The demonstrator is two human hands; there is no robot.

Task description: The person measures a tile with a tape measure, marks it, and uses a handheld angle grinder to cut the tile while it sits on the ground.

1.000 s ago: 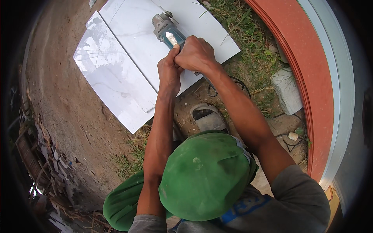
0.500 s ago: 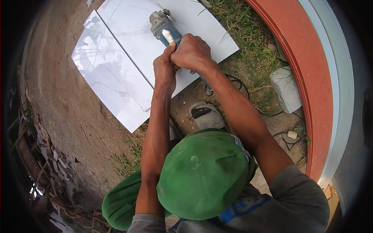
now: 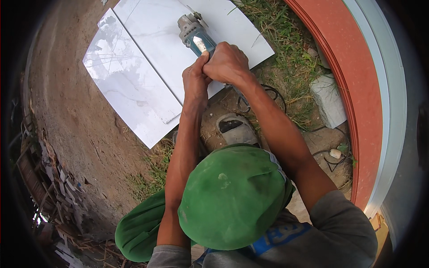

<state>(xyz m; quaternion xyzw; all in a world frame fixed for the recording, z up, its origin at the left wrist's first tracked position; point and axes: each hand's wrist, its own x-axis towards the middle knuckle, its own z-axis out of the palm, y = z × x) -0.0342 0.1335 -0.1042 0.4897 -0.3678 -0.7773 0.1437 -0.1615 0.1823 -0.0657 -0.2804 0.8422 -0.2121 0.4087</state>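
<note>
Both of my hands are closed around an angle grinder (image 3: 206, 40) with a teal body and a grey metal head. My left hand (image 3: 195, 77) wraps the near left side of its body, thumb laid along the top. Right against it, my right hand (image 3: 227, 63) grips the body from the other side. The disc (image 3: 196, 15) at the grinder's far end is seen nearly edge-on, above white marbled tiles (image 3: 243, 33). A dark straight line parts these from a tile strip (image 3: 134, 82) on the left, which has patchy marks. Whether the disc touches the tile, I cannot tell.
A black cord (image 3: 277, 96) curls on the ground at right. Beyond it lie a grey block (image 3: 328, 100) and a curved red ledge (image 3: 357, 89). A grey sandal (image 3: 239, 129) is close to the tiles' near edge. Scrap wood (image 3: 49, 192) is piled at lower left.
The grinder and both hands have shifted a little to the right and slightly nearer. My grip on it looks the same.
</note>
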